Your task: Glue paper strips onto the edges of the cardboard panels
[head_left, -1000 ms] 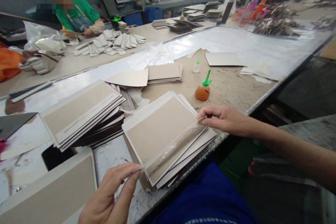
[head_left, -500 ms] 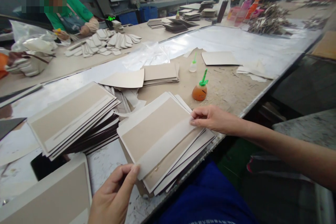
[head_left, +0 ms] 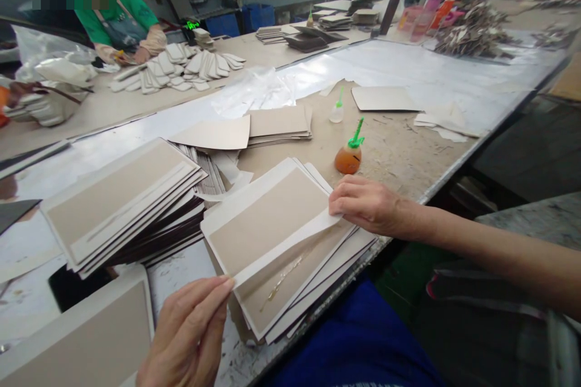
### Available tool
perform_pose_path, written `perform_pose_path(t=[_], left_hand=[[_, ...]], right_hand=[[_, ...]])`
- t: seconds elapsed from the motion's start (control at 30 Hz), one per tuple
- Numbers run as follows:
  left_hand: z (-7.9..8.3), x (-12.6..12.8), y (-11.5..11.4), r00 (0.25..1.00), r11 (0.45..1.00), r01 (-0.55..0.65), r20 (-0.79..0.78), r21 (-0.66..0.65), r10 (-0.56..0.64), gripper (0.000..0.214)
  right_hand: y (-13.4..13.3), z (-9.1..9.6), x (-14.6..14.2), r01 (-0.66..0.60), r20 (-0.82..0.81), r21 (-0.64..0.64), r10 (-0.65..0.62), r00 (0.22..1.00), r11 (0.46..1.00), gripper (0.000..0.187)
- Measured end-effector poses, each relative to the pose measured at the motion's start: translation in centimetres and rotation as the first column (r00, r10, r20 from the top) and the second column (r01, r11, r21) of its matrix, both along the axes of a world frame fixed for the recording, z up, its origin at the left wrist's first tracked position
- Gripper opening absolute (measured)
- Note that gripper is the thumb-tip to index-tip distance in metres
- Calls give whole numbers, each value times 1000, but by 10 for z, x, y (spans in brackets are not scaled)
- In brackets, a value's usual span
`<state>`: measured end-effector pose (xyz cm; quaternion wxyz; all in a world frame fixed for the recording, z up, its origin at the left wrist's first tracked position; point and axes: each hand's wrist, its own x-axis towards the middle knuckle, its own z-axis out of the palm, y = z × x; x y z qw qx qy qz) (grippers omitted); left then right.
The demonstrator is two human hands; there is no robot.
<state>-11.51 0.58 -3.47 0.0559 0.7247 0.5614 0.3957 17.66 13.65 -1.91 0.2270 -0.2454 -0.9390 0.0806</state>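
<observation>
A beige panel with a pale border (head_left: 272, 217) lies on top of a stack in front of me. My left hand (head_left: 186, 329) pinches its near left corner between thumb and fingers. At the right end of the same edge, my right hand (head_left: 365, 202) grips the other corner. The pale strip along this edge (head_left: 290, 239) is bent up between my hands. Below it, a shiny streak of what looks like glue (head_left: 285, 278) shows on the panel underneath. Just beyond my right hand stands a squat bottle of orange liquid (head_left: 347, 160) with a green nozzle.
To the left is another stack of bordered panels (head_left: 122, 199), with one more panel (head_left: 91, 332) nearest me. A small clear bottle (head_left: 336, 113) and a beige stack (head_left: 279, 123) stand farther back. Across the table, a person in green (head_left: 131, 18) handles pale pieces (head_left: 177, 69). The table edge (head_left: 436, 184) runs at right.
The panel's near edge has been lifted and curled back, so more of the glue streak shows. My left hand has shifted slightly left and up. My right hand's fingers have closed over the corner.
</observation>
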Motion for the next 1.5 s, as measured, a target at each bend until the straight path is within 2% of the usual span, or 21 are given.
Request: perform_pose_path(t=[0.1,0.23,0.47,0.6,0.77,1.07,1.33,1.5], left_hand=[[-11,-9,-3,981,992,115,-160,42,-107,36],[-25,-17,-8,938,978,203,-295,52,-180,40],[-25,-18,-12,869,958,274,-450,87,-207,34],[-22,-14,-14,858,952,295,-462,84,-225,33],[-23,-5,-18,901,962,253,-387,100,-197,34],[-25,-7,-20,874,948,302,-426,97,-235,39],[-25,-6,-21,874,954,290,-427,75,-232,38],[-28,-11,-22,855,943,326,-446,66,-264,39]], right_hand=[[-6,-2,5,-51,130,82,40,991,995,23],[-12,-3,10,-84,203,101,62,977,991,26],[-12,-10,14,-99,184,134,74,980,986,24],[-12,-10,15,-100,174,147,74,982,984,25],[-14,-5,15,-112,160,160,86,983,981,27],[-10,-14,21,-126,147,199,98,984,972,26],[-12,-14,22,-108,140,200,80,987,974,28],[-11,-15,24,-130,171,189,97,980,973,28]])
